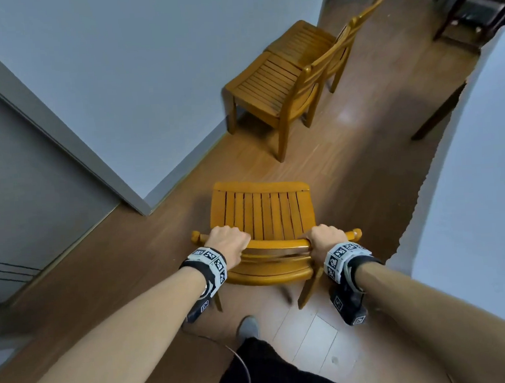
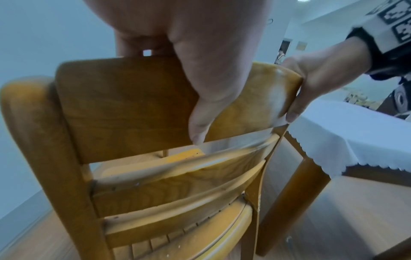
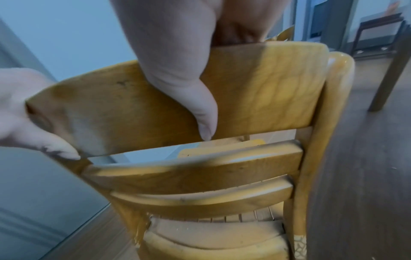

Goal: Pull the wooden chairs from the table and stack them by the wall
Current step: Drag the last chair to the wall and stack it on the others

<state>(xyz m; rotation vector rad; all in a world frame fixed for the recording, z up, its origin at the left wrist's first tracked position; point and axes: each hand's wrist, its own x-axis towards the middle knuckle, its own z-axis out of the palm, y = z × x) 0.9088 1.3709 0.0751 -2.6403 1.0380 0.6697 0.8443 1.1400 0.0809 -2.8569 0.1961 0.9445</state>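
Note:
A yellow wooden chair (image 1: 263,217) with a slatted seat stands on the floor right in front of me, its back toward me. My left hand (image 1: 229,245) grips the left part of its top back rail (image 2: 124,98), fingers over the top and thumb behind. On the right part of the same rail (image 3: 278,84), my right hand (image 1: 323,241) grips likewise. Two more yellow chairs (image 1: 279,84) stand farther ahead against the pale wall (image 1: 147,79), one behind the other.
A table under a white scalloped cloth (image 1: 468,176) fills the right side, with a dark leg (image 1: 437,112) reaching the floor. A grey door frame (image 1: 62,138) and corner lie at the left. Dark furniture (image 1: 477,11) stands at the far right. My shoe (image 1: 248,326) is behind the chair.

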